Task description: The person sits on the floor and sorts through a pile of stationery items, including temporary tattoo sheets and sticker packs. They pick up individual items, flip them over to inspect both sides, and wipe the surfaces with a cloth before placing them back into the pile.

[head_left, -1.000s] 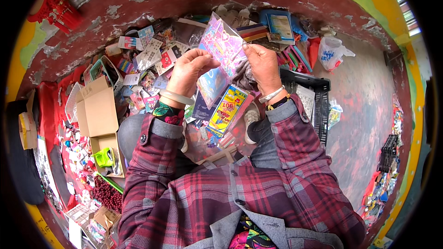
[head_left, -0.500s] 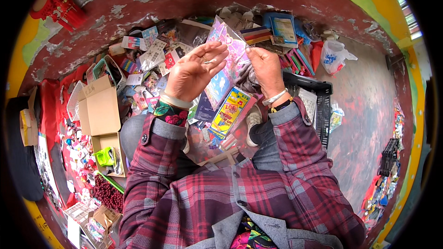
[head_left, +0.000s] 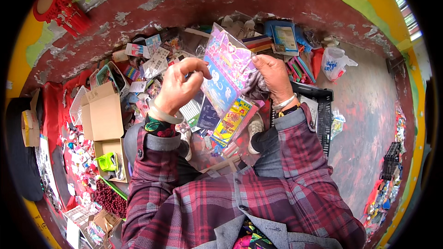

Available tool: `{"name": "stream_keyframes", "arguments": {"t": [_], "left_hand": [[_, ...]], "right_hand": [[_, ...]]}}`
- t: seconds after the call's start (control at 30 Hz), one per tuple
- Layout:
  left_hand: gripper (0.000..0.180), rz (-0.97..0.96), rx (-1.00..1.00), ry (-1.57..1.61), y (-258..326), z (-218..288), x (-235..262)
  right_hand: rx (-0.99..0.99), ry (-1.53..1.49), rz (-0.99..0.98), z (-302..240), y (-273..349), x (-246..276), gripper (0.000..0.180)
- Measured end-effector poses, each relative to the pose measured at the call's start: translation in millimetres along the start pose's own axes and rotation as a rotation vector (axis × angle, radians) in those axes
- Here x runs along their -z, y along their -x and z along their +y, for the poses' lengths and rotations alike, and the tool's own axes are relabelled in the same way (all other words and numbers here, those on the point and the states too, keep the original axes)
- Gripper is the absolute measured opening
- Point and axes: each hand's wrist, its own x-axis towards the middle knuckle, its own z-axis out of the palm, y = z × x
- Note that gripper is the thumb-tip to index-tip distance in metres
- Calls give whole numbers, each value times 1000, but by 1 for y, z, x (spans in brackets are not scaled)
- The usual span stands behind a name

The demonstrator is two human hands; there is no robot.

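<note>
My right hand [head_left: 273, 74] grips a clear plastic packet [head_left: 224, 71] by its right edge, thumb on top. Pink, purple and blue cartoon pictures cover the packet, which is held tilted. A bunched grey cloth [head_left: 257, 86] hangs against the right fingers, and whether they hold it too is hard to see. Beside the packet's left edge, my left hand [head_left: 180, 84] has its fingers curled in, with the index fingertip close to the plastic. What the left fingers pinch is hidden. Below lie a yellow printed packet [head_left: 233, 122] and a dark blue card [head_left: 208, 114].
An open cardboard box [head_left: 104, 117] stands on the left, near white baskets [head_left: 118, 79]. Piled small goods line the wall. To the right are a black crate [head_left: 326, 110] and a white plastic bag [head_left: 336, 62]. My shoes [head_left: 254, 131] flank the goods below.
My left hand has turned from palm up, with a small pale thing at its fingers, to curled fingers, and moved down and left. The packet has shifted slightly lower.
</note>
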Motion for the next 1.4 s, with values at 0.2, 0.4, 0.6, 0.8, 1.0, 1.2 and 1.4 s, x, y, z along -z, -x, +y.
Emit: {"name": "stream_keyframes", "arguments": {"t": [0.2,0.4,0.6,0.8,1.0,1.2,1.4], "left_hand": [[29,394,21,381,-6,-20,7],[45,-4,260,711,-3,-10,11],[25,-22,428,852,1,-7,-5],[25,202,301,842,-5,-19,-8],[20,222,183,558,-5,-32,-43],[23,196,106,401,-1,-22,-69],[22,239,-29,134,-1,-20,-80]], "right_hand": [[-172,-258,-206,-25,6,21,22],[-227,-223,-381,-21,9,37,25],[-105,-14,-367,-18,2,34,31],[-18,28,110,-31,-3,29,32],[171,180,18,-29,16,-23,10],[139,232,58,-19,19,-42,11],[166,290,94,-18,20,-37,12]]}}
